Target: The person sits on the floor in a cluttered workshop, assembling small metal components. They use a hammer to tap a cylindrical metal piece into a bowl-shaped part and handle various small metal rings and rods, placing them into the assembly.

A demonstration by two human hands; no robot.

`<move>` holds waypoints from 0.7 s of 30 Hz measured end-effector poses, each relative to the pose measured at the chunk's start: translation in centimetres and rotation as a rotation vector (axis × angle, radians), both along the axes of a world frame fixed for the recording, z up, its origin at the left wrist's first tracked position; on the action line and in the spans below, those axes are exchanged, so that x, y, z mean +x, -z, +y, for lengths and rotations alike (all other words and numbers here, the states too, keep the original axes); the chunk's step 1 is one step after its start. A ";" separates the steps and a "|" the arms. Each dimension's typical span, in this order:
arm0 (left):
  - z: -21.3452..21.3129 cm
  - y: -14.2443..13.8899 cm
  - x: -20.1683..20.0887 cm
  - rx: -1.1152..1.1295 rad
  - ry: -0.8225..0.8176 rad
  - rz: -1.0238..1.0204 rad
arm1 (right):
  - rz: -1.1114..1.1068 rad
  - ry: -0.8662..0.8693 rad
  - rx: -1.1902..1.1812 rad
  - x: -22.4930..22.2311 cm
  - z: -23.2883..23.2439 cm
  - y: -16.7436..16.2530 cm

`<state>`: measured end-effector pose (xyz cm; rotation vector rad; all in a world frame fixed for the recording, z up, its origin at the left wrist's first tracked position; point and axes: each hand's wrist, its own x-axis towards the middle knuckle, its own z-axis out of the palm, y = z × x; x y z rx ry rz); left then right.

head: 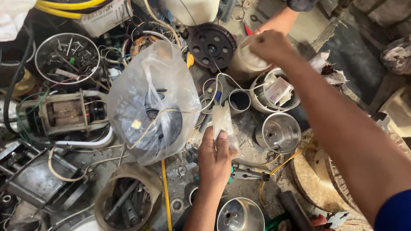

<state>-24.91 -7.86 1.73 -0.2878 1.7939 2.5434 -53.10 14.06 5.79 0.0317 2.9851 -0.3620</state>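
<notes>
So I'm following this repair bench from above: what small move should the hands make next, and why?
Probably draw the right hand back toward the left hand. The left pinches a small clear plastic packet upright, while the right is stretched far out over the pale round container, so the two cannot yet work on the packet together.

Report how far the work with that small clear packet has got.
Done: nothing looks finished. In hand: the left hand grips the small clear packet; the right hand, closed, reaches over a pale canister. Left: the big clear bag seems tied shut, with loose parts around it.
</notes>
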 end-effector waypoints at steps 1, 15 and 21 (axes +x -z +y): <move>0.0 0.1 -0.1 0.009 -0.009 0.003 | -0.030 0.159 -0.049 -0.1 0.3 -0.5; 0.1 0.7 0.2 -0.042 -0.024 -0.010 | 0.044 0.198 -0.729 2.1 -1.0 -10.2; -1.6 0.8 1.1 0.015 0.089 0.082 | 0.073 -0.079 -0.851 9.3 -2.1 -16.4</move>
